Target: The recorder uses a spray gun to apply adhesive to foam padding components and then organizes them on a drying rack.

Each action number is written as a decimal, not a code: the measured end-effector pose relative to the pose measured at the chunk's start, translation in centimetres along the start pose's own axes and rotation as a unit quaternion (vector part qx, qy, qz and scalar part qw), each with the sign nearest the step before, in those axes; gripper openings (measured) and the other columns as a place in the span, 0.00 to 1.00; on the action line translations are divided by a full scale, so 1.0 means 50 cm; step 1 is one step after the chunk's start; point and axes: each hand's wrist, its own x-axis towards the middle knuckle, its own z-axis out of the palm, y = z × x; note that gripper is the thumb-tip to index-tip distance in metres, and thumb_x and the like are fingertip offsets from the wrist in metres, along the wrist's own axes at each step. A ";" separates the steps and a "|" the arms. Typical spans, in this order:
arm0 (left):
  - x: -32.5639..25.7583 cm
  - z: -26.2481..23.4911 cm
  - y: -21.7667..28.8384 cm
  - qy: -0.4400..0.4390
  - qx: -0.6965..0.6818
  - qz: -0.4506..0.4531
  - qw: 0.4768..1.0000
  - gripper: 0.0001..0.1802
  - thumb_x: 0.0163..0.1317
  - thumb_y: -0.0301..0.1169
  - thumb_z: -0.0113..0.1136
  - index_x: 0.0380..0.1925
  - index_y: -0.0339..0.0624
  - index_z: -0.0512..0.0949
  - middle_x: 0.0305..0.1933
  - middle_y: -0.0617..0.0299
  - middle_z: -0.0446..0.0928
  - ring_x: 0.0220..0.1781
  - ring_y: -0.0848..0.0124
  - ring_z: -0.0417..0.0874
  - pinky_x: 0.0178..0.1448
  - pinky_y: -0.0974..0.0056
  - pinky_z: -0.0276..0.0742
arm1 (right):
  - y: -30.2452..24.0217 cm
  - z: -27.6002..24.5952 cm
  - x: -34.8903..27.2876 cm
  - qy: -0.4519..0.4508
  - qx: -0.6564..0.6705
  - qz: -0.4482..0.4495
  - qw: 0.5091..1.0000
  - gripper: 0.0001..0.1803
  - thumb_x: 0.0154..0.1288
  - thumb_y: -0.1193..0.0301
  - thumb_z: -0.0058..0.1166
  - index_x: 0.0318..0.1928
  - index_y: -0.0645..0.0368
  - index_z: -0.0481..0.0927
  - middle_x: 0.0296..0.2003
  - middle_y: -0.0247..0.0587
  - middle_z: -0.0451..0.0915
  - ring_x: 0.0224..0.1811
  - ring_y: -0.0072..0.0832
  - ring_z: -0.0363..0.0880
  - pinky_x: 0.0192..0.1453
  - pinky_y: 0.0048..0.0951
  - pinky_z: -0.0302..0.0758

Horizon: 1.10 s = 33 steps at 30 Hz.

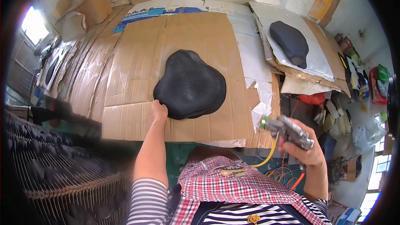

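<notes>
At centre frame, the left hand (158, 111) pinches the near edge of a black saddle-shaped pad (190, 84) lying flat on the cardboard-covered desk (133, 62) — apparently to steady it — while the right hand (301, 145), lower right, grips a metal spray gun (287, 131) with its nozzle aimed toward the pad.

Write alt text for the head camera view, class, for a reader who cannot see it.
A person's left hand grips the near edge of a stack of black pads lying on a cardboard-covered table, while the right hand holds a metal spray gun with a yellow hose. Another dark pad lies on a white sheet farther right.
</notes>
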 end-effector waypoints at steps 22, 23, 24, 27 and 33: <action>0.048 0.023 0.015 -0.078 -0.485 -0.181 0.852 0.08 0.57 0.26 0.56 0.37 0.40 0.76 0.37 0.60 0.76 0.36 0.67 0.76 0.35 0.57 0.77 | 0.020 -0.024 0.019 0.108 0.039 -0.070 0.991 0.31 0.55 0.81 0.60 0.60 0.69 0.68 0.36 0.39 0.78 0.35 0.20 0.77 0.41 0.23 0.75; 0.046 0.027 0.009 -0.076 -0.486 -0.180 0.852 0.08 0.57 0.26 0.56 0.37 0.40 0.76 0.37 0.60 0.76 0.36 0.67 0.76 0.35 0.57 0.77 | 0.017 -0.025 0.014 0.125 0.046 -0.049 0.990 0.32 0.54 0.81 0.60 0.61 0.70 0.67 0.37 0.39 0.78 0.35 0.21 0.77 0.40 0.23 0.75; 0.042 0.034 0.003 -0.091 -0.549 -0.204 0.805 0.12 0.57 0.25 0.56 0.43 0.40 0.73 0.40 0.58 0.75 0.38 0.67 0.76 0.34 0.57 0.77 | 0.021 -0.029 0.005 0.124 0.045 -0.050 0.990 0.32 0.54 0.81 0.60 0.61 0.70 0.67 0.37 0.39 0.78 0.35 0.21 0.77 0.40 0.23 0.75; 0.023 0.033 0.012 -0.087 -0.586 -0.229 0.773 0.19 0.57 0.22 0.56 0.50 0.41 0.68 0.45 0.56 0.73 0.40 0.65 0.76 0.34 0.57 0.78 | 0.038 -0.053 -0.031 0.055 0.039 -0.021 0.998 0.34 0.53 0.83 0.60 0.62 0.70 0.66 0.38 0.41 0.78 0.36 0.22 0.77 0.41 0.25 0.76; 0.032 0.009 0.035 -0.143 -0.566 -0.171 0.793 0.25 0.56 0.16 0.54 0.55 0.41 0.64 0.50 0.53 0.72 0.45 0.59 0.77 0.41 0.51 0.81 | 0.054 -0.009 0.013 0.056 0.064 -0.042 0.995 0.32 0.54 0.76 0.62 0.60 0.69 0.67 0.34 0.43 0.79 0.34 0.25 0.78 0.40 0.27 0.76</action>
